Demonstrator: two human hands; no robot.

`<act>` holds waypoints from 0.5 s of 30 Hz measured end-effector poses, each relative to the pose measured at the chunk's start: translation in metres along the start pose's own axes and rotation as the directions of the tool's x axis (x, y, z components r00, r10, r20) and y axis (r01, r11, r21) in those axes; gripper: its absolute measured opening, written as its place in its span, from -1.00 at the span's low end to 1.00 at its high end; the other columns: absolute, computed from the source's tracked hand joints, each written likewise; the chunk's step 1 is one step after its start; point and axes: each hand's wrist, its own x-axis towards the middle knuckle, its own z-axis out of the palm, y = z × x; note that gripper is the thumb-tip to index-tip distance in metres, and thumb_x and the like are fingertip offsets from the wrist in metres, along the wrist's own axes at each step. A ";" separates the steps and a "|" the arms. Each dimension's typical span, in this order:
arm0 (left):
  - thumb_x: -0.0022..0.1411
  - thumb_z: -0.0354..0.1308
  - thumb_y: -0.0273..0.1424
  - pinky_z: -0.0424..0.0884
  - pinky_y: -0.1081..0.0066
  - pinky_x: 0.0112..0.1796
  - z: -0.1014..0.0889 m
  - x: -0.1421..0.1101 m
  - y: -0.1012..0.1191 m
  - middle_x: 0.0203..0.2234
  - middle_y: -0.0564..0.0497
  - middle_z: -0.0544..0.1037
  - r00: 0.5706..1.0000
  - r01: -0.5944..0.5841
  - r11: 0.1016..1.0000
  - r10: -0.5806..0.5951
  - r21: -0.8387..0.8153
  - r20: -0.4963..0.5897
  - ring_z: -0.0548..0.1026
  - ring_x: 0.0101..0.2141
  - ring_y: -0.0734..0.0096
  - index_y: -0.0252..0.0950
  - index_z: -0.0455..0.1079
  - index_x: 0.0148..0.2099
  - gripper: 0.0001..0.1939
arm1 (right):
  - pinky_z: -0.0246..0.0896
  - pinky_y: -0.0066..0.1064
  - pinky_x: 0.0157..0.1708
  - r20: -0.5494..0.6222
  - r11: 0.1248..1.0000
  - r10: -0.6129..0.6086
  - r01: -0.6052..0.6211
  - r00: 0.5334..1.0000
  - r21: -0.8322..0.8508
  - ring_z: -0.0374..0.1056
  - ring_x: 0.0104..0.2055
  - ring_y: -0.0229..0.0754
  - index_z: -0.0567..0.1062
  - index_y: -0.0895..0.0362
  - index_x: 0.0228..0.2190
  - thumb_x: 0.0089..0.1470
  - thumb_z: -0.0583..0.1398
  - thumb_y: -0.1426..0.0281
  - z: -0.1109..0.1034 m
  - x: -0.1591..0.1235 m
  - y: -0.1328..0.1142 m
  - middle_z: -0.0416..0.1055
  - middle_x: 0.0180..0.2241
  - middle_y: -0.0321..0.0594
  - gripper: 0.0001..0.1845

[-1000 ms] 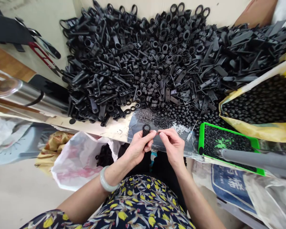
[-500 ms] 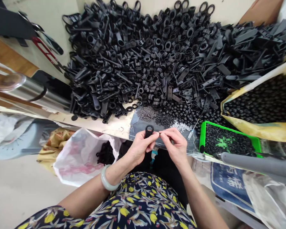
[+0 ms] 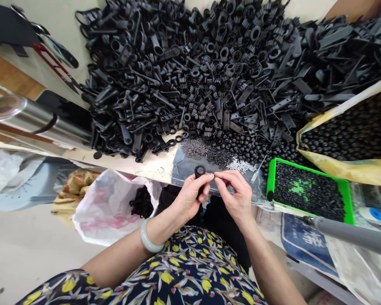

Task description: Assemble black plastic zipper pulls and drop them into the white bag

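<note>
My left hand is closed round a black plastic part with a ring-shaped end, which sticks up above the fingers. Its lower part is hidden in the palm. Thumb and forefinger of my right hand are pinched together, meeting the left thumb tip. Whatever tiny piece lies in that pinch is too small to name. Both hands hover over the front edge of a dark work mat. Just beyond them lie small silver pins, grey bits and a thin screwdriver.
A large heap of black plastic parts covers the table. On the right are a green tray of small black pieces, a yellow-edged sack of black beads and a grey tool. To the left stand a steel flask and a white bag.
The view has shifted slightly, and the grey tool at the right sits a little lower and further right. Both hands keep nearly the same hold, with fingertips still together.
</note>
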 end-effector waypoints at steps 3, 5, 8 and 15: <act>0.08 0.43 -0.27 -0.03 0.56 -0.63 0.003 -0.002 -0.002 -0.75 0.23 0.28 1.000 0.012 1.000 -0.012 -0.021 -0.002 0.07 -0.72 0.69 -0.29 0.33 -0.42 -0.67 | 0.45 -0.35 -0.30 0.010 1.000 -0.001 0.001 1.000 0.004 0.49 -0.25 -0.20 0.64 0.01 -0.10 0.29 0.26 0.42 -0.001 -0.003 0.000 0.55 -0.20 -0.19 -0.81; 0.07 0.44 -0.27 -0.03 0.56 -0.63 0.005 -0.003 -0.004 -0.75 0.22 0.29 1.000 0.022 1.000 -0.023 -0.021 -0.005 0.08 -0.73 0.69 -0.29 0.34 -0.42 -0.67 | 0.47 -0.34 -0.29 0.013 1.000 0.003 -0.003 1.000 0.000 0.49 -0.25 -0.20 0.64 0.01 -0.09 0.29 0.26 0.42 -0.003 -0.005 0.001 0.55 -0.19 -0.18 -0.80; 0.08 0.43 -0.27 -0.04 0.56 -0.64 0.005 -0.003 -0.007 -0.74 0.22 0.31 1.000 0.027 0.999 -0.027 -0.019 -0.001 0.07 -0.73 0.70 -0.30 0.36 -0.41 -0.68 | 0.51 -0.32 -0.24 0.010 1.000 0.002 -0.001 1.000 -0.022 0.52 -0.22 -0.18 0.64 0.01 -0.08 0.29 0.26 0.41 -0.005 -0.008 0.003 0.57 -0.18 -0.17 -0.80; 0.08 0.44 -0.24 -0.05 0.56 -0.65 0.007 -0.002 -0.013 -0.73 0.20 0.33 1.000 0.014 1.000 -0.014 -0.019 -0.009 0.10 -0.73 0.70 -0.33 0.39 -0.40 -0.67 | 0.54 -0.31 -0.16 -0.014 0.996 -0.030 0.028 0.999 -0.089 0.57 -0.22 -0.18 0.63 0.02 -0.09 0.28 0.27 0.43 -0.005 -0.013 0.007 0.63 -0.17 -0.19 -0.80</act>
